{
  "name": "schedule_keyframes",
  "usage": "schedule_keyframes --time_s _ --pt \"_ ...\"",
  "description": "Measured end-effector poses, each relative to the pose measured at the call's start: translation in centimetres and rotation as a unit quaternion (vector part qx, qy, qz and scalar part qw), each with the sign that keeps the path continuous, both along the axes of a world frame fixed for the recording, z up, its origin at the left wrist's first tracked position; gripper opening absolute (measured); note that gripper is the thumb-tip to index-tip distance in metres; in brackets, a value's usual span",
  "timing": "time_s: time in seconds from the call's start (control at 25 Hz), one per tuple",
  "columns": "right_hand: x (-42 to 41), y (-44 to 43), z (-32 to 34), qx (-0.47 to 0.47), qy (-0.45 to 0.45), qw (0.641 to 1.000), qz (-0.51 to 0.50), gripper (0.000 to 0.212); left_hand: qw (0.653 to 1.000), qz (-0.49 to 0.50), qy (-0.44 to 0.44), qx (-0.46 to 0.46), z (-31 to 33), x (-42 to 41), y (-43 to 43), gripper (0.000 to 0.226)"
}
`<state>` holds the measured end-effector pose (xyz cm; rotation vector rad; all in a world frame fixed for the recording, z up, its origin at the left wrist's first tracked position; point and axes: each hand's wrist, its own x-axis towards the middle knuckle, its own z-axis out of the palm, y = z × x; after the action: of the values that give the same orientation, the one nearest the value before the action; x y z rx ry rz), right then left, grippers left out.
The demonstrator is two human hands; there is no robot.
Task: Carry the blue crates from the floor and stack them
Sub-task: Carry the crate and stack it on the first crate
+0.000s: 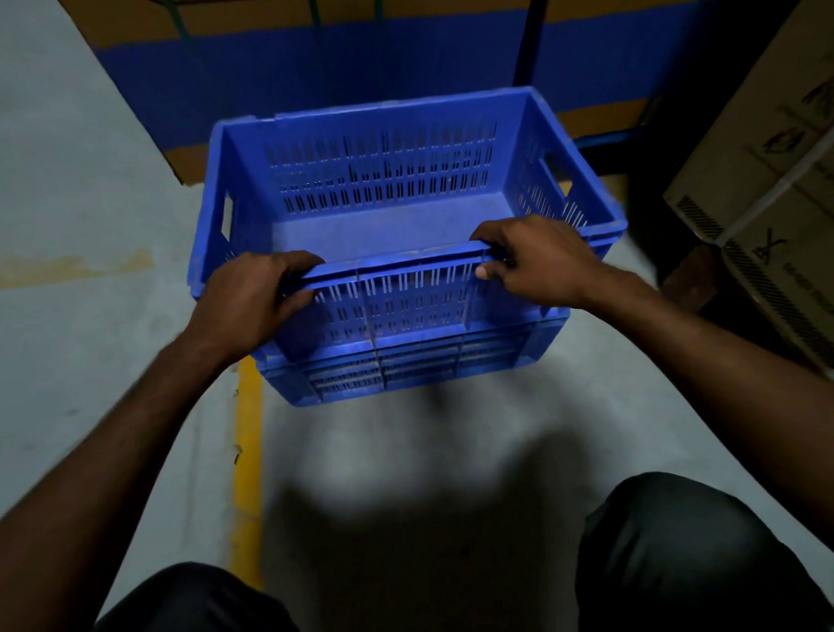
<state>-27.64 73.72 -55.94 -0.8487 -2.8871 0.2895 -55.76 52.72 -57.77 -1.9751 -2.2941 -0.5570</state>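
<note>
Both hands, left hand (257,293) and right hand (533,258), grip closed on the near rim of the upper blue crate (385,210), which sits on a lower crate (404,367) on the floor (78,209). Keep it level, seat corners squarely.

top crate (385,229) on lower crate (403,372), cartons behind (272,65) and right (787,210), floor line (248,451) left

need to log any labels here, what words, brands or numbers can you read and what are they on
None can be read.
Brown cardboard boxes on the right: dark print and symbols, too blurred.
Large brown and blue cardboard box behind: part of a black outline, cut off.
Blue slotted plastic crate: no marking visible.
</note>
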Motion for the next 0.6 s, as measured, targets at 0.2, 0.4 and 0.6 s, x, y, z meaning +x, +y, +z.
schedule_keyframes --time_s 0.2,0.4,0.6 --pt "0.1 -0.1 -1.0 0.013 0.031 0.999 0.009 0.021 1.000 0.009 0.021 0.006 -0.1 0.2 -0.2 0.036" --pt "0.1 0.1 -2.7 0.066 0.050 0.997 0.005 0.025 0.999 0.027 0.035 0.021 -0.6 0.7 -0.3 0.030" --pt "0.0 -0.4 -0.6 0.040 -0.031 0.999 -0.003 0.032 0.998 0.033 -0.003 -0.061 0.5 0.6 0.1 0.030"
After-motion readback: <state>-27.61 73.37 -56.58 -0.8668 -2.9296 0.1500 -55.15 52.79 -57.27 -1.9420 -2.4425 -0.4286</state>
